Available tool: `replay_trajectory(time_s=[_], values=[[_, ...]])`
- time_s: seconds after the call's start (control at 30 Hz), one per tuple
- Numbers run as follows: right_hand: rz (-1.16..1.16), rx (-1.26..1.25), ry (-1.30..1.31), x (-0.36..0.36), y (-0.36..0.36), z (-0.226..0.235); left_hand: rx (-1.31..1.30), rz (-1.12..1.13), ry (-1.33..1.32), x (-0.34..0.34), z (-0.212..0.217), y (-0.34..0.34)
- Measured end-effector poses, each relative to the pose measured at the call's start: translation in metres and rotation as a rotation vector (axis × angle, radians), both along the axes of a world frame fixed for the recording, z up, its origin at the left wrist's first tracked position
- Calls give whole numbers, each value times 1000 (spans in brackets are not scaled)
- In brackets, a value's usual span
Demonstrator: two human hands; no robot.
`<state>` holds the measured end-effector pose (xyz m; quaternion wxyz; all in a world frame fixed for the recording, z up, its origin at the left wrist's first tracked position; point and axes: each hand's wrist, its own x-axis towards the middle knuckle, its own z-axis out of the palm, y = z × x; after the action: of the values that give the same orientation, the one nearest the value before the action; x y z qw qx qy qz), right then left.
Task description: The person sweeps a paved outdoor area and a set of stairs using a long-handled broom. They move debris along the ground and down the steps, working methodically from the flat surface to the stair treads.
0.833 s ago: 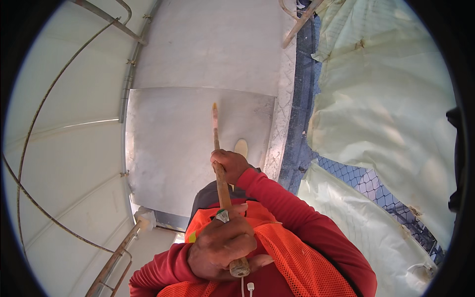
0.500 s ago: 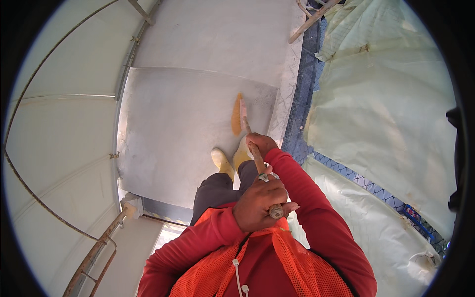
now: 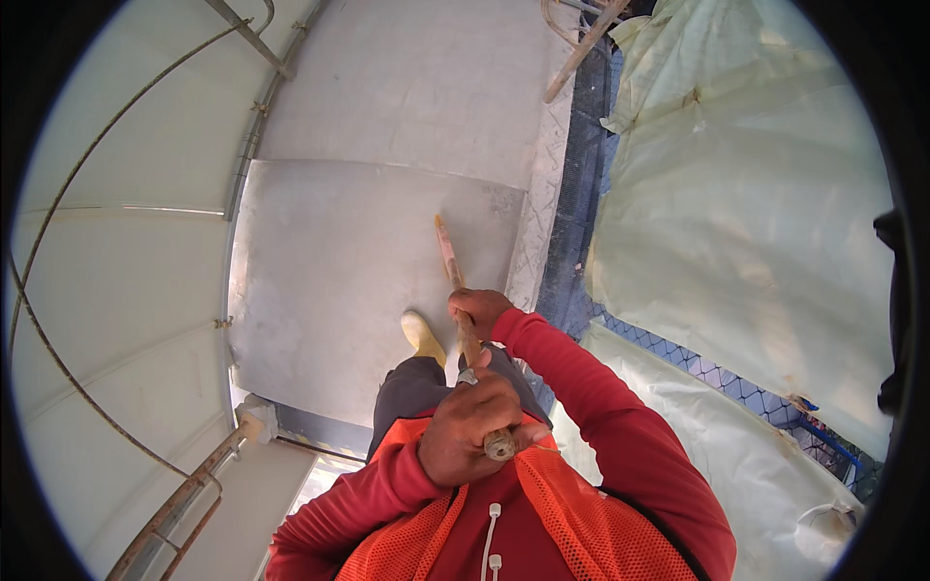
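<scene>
A long wooden-handled broom (image 3: 448, 254) slants down and away from my body, its pinkish head now seen nearly edge-on. Only a small tip of its orange bristles shows, over the grey floor panel. My left hand (image 3: 472, 426) is wrapped round the top of the handle, close to my chest, with the butt end poking out past the thumb. Farther down the same handle, my right hand (image 3: 481, 312) is closed round it. One yellow boot (image 3: 423, 334) stands on the floor beside the handle; the other is hidden behind my right hand and arm.
Pale wall panels (image 3: 126, 271) with a curved cable run along the left, above a rusty rail (image 3: 189, 494). On the right, light plastic sheeting (image 3: 736, 213) hangs over dark mesh (image 3: 581, 232). A metal frame leg (image 3: 586, 48) stands at the far right of the floor (image 3: 339, 252).
Both hands and the broom have shifted left. The broom has turned so that its bristles, broadside before, are mostly out of sight. My right boot has become hidden.
</scene>
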<state>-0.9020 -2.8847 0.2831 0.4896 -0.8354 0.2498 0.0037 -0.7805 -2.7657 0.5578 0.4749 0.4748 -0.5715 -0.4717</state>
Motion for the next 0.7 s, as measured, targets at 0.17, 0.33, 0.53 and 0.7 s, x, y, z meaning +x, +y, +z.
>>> replay_trajectory(time_s=[0.17,0.33,0.53,0.7], values=[[-90,-110,194,-41,-83,-39,-3,-40,68,-32,-44,-54],[-243,-174,128,-56,-88,3,5,-87,63,-15,-4,-73],[-606,27,-249,-5,-20,42,-99,-110,-38,-8,51,-54],[-527,173,-319,13,-33,-34,-14,-169,-179,-41,-20,-80]])
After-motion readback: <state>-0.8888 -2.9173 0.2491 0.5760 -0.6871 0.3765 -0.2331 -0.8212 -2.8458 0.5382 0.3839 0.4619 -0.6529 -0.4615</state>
